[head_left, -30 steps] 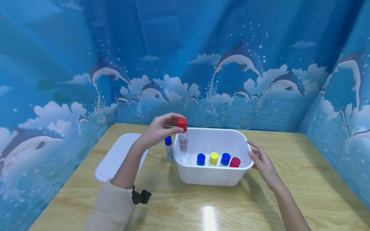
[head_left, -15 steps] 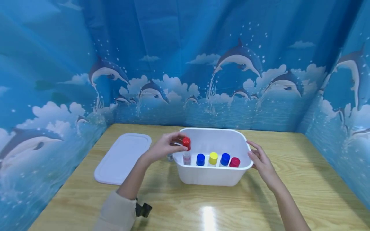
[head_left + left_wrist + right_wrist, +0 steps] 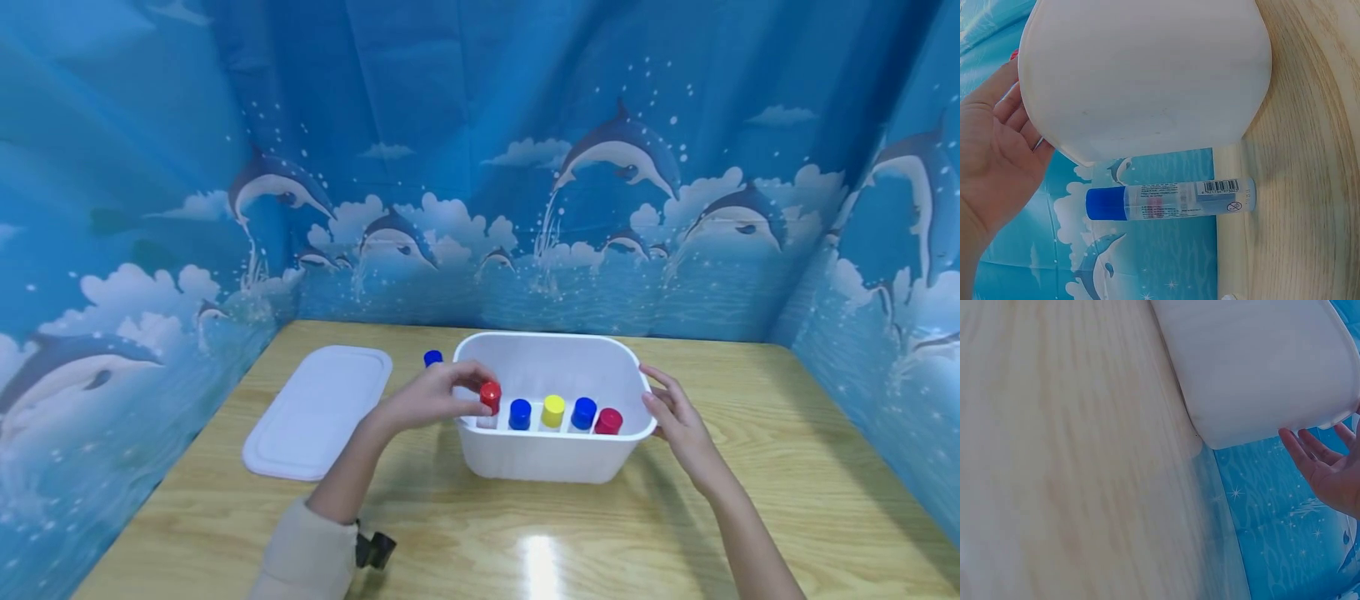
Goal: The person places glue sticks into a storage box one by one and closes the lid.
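Evidently, on the wooden table (image 3: 450, 517), the loading of the white tub (image 3: 532, 458) looks well along, though the tub stands uncovered, with what seems its lid (image 3: 322, 408) lying flat to the left. The right hand (image 3: 678, 425) holds the tub's right end at the rim, and the left hand (image 3: 435, 396) reaches over the left end, pinching a red-capped bottle (image 3: 490, 392) by its cap. That bottle is inside the tub at the left of a row; whether its base touches the floor is hidden. Beside it, left to right, sit a blue-capped bottle (image 3: 520, 414), a yellow-capped one (image 3: 553, 412), a second blue-capped one (image 3: 584, 413) and a dark-red-capped one (image 3: 608, 422). One more bottle (image 3: 1172, 201), blue-capped, stands outside and seems left to do. The left wrist view shows it whole, down to its barcode (image 3: 1221, 187), whereas the head view shows only its cap past the hand. The right wrist view alone shows fingertips (image 3: 1294, 447) against the tub's outer wall; only the head view shows the row inside.
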A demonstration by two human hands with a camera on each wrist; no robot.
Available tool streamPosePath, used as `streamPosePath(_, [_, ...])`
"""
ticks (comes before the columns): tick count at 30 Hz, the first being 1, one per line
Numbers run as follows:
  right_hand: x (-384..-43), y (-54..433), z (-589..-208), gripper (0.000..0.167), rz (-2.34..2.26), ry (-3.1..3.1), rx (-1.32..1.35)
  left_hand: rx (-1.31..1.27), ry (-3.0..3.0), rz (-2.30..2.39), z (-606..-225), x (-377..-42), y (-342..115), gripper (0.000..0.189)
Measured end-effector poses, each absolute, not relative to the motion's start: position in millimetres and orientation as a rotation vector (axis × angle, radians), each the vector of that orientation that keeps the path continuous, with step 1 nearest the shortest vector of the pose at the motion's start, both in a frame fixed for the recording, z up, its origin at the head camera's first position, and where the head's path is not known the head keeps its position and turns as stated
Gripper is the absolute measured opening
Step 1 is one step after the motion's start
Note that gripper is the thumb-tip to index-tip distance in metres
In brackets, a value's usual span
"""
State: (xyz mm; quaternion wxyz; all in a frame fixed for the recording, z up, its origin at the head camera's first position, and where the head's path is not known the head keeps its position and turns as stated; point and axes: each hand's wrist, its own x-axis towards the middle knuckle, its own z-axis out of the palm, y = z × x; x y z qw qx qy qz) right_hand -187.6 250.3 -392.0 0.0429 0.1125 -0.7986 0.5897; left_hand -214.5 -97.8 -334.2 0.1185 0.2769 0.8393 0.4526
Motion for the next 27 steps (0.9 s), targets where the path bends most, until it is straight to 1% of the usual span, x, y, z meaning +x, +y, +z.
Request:
streamPosePath(11, [-185,248,-391,0.046,1.818,-2.398,0.372,0.907,2.525,1.109,-333,-214,-96,0.028])
streamPosePath(27, [-185,248,-392,0.047,1.823,-2.397,0.368,0.863,2.503,0.885,-324,-217,-87,0.024])
